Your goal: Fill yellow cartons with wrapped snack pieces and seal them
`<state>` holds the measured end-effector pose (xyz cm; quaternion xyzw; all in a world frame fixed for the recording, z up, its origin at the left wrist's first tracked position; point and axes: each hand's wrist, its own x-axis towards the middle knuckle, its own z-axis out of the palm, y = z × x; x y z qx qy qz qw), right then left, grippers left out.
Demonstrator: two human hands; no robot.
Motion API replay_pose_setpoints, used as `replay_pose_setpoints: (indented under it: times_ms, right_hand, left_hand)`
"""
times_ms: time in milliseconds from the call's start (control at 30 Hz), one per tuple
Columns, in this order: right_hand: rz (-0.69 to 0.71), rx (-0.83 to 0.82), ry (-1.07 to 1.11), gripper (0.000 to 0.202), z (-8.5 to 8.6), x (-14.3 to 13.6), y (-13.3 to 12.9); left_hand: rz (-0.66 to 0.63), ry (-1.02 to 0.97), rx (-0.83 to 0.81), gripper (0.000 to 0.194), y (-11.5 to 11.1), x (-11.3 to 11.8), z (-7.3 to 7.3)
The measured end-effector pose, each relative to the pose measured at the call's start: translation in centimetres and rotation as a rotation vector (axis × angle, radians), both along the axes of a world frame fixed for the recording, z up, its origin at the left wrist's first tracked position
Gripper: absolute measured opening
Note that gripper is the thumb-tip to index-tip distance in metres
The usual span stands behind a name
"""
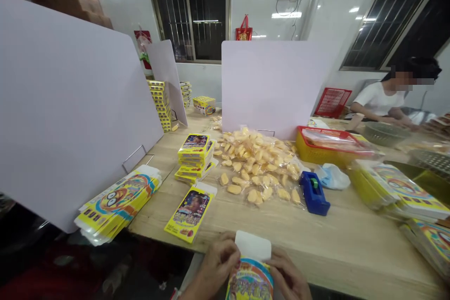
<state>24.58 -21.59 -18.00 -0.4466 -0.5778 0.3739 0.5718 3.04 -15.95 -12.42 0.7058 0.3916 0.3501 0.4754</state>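
While your left hand [221, 260] pinches one side of the yellow printed carton [250, 279] at the near edge of the counter [281, 239], your right hand [286, 274] holds its other side, the fingers of both closed on it and its white flap up. Just left and farther lies a flat carton [191, 212]; beyond it stands a stack of filled boxes [194, 150]. The blue tape dispenser [314, 193] sits right of the heap of wrapped yellow pieces [255, 159].

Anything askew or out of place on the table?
The fanned carton pile at left seems to overhang the near table edge, so it could slip. The box stack beside the packet heap sits crooked. No spill evident.
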Motion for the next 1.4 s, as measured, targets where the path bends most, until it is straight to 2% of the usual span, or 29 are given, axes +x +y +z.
replay_pose_setpoints:
  times_ms: [33,100,167,233,267,333,400,433,533,733,900,967,1100,1200,1400]
  right_hand:
    - [0.018,-0.022,0.021,0.023,0.4,0.1,0.2]
    - [0.005,-0.103,0.151,0.024,0.9,0.1,0.2]
    - [-0.014,-0.176,0.257,0.040,1.0,0.0,-0.1]
    - [0.007,-0.215,0.241,0.042,1.1,0.1,-0.4]
    - [0.016,-0.226,0.203,0.036,1.2,0.3,-0.5]
    - [0.031,-0.224,0.117,0.022,1.5,0.6,-0.8]
    - [0.042,-0.191,0.072,0.019,1.8,0.8,-1.0]
    - [0.054,-0.180,0.061,0.020,2.0,0.8,-1.2]
    - [0.034,-0.171,0.063,0.024,2.4,0.6,-1.4]
    - [0.037,-0.250,-0.023,0.021,3.6,0.4,-0.9]
    - [-0.016,-0.252,-0.095,0.015,5.0,0.6,0.1]
    - [-0.013,-0.253,-0.088,0.016,5.2,0.6,0.2]
    - [0.018,-0.216,-0.041,0.021,5.1,0.7,-0.4]
    - [0.034,-0.159,-0.054,0.017,4.8,0.8,-1.0]
    - [-0.110,-0.082,-0.092,0.017,3.9,-0.5,-2.5]
  left_hand:
    - [0.015,-0.007,0.007,0.015,0.3,0.1,0.2]
    - [0.017,-0.052,-0.037,0.001,0.6,0.2,0.4]
    - [-0.003,-0.092,-0.085,0.031,0.8,0.1,0.4]
    - [-0.060,-0.060,-0.090,0.053,0.9,-0.1,0.7]
    - [-0.105,-0.014,-0.076,0.053,1.0,-0.2,1.0]
    - [-0.188,0.099,-0.026,0.031,1.2,-0.3,1.8]
    - [-0.211,0.178,0.038,0.011,1.2,-0.3,2.6]
    - [-0.195,0.198,0.068,0.010,1.1,-0.2,3.0]
    - [-0.162,0.202,0.100,0.014,0.6,-0.1,3.3]
    - [-0.136,0.168,0.046,0.017,0.7,0.0,2.9]
    - [-0.132,-0.003,-0.207,0.013,1.9,0.8,3.0]
    - [-0.117,-0.022,-0.243,0.010,2.1,1.0,3.0]
    - [-0.178,0.080,-0.074,0.009,1.7,0.8,3.1]
    - [-0.234,0.121,0.001,0.012,1.3,0.4,3.3]
    - [-0.200,0.087,0.008,0.015,0.4,0.7,2.3]
